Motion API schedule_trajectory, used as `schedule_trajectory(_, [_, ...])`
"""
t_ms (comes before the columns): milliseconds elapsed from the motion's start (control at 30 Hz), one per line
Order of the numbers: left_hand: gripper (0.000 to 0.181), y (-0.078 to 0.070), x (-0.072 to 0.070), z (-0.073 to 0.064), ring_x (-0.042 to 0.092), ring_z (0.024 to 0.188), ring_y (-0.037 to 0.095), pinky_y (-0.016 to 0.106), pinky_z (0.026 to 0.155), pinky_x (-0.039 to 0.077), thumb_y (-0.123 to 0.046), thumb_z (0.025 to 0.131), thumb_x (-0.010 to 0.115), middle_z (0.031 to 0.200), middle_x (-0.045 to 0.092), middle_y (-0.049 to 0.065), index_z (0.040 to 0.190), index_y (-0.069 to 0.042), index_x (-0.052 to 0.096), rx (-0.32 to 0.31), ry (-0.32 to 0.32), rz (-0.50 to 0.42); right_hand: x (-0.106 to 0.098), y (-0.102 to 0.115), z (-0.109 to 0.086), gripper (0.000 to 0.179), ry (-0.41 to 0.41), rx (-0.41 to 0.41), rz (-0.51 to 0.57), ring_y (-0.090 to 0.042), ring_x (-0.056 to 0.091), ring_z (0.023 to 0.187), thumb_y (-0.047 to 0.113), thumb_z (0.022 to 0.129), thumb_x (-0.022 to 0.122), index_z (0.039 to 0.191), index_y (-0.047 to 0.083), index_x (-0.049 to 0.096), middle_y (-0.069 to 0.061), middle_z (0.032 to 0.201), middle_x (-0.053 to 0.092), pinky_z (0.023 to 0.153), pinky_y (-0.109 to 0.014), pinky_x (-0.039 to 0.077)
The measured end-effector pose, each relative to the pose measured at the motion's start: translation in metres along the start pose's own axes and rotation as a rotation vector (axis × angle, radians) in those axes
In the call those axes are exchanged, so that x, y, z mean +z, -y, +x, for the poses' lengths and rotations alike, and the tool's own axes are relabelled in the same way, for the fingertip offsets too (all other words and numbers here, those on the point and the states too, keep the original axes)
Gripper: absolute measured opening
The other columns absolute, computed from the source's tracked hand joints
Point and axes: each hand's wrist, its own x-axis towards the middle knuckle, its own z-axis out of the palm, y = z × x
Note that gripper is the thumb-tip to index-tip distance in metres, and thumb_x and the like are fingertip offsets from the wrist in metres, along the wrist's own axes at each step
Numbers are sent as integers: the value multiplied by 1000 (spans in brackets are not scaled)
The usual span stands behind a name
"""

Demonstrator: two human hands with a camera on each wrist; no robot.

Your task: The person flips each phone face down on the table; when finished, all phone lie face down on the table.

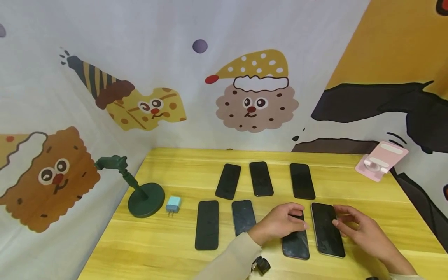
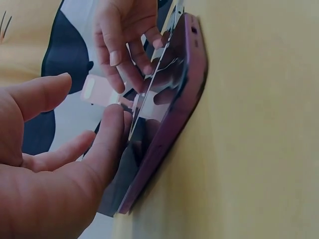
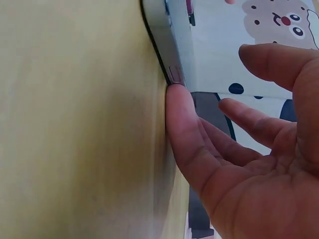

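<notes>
In the head view, my left hand [image 1: 281, 221] lies over the upper part of a dark smartphone [image 1: 296, 245]. The left wrist view shows that phone's purple edge [image 2: 172, 132], with the left fingers beside its screen and the thumb held apart. Just right of it lies a silver-edged smartphone [image 1: 328, 231], my right hand [image 1: 362, 229] at its right side. One right fingertip [image 3: 180, 97] touches this phone's side edge [image 3: 172, 55] low by the tabletop, while the thumb and other fingers stay loosely spread. Both phones lie face up on the wooden table.
Farther back lie three black phones, the nearest to my right being one phone [image 1: 302, 181]. Two more, including a black phone [image 1: 207, 225], lie left of my hands. A green stand [image 1: 146, 200] and blue charger [image 1: 173, 204] sit left; a pink phone stand [image 1: 381, 159] stands back right.
</notes>
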Motion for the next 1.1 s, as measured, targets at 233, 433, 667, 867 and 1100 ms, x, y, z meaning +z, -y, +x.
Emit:
schedule_trajectory(233, [52, 0, 8, 6, 72, 116, 10, 23, 91, 59, -19, 99, 77, 143, 67, 2, 149, -20, 60, -24, 38, -13, 0, 2, 0, 68, 28, 39, 87, -34, 68, 110, 38, 102, 72, 150, -4, 49, -31, 143, 57, 71, -28, 64])
schedule_trajectory(433, [59, -1, 14, 9, 71, 122, 13, 24, 96, 59, -22, 98, 78, 144, 68, 4, 153, -20, 56, -36, 53, -12, 0, 3, 1, 68, 42, 49, 108, -37, 67, 114, 39, 103, 71, 150, -5, 47, -33, 145, 54, 72, -30, 65])
schedule_trajectory(667, [60, -3, 20, 14, 73, 118, 20, 35, 95, 63, -16, 98, 77, 137, 70, 10, 154, -13, 54, -87, 91, -111, 0, 4, 1, 69, 45, 58, 120, -36, 67, 114, 39, 104, 70, 151, -5, 46, -33, 146, 54, 73, -30, 65])
schedule_trajectory(867, [62, -4, 23, 19, 74, 114, 30, 48, 97, 62, -7, 100, 73, 128, 70, 11, 156, -4, 48, -166, 148, -282, 0, 4, -2, 66, 29, 36, 125, -35, 67, 114, 36, 104, 70, 150, -5, 48, -32, 147, 54, 73, -29, 65])
schedule_trajectory(1100, [58, 0, 24, 20, 75, 112, 28, 47, 97, 62, -1, 97, 73, 117, 75, 7, 151, -3, 53, -158, 96, -345, 1, 2, -4, 66, -3, 31, 66, -39, 66, 116, 37, 101, 74, 149, -2, 51, -30, 145, 58, 71, -24, 61])
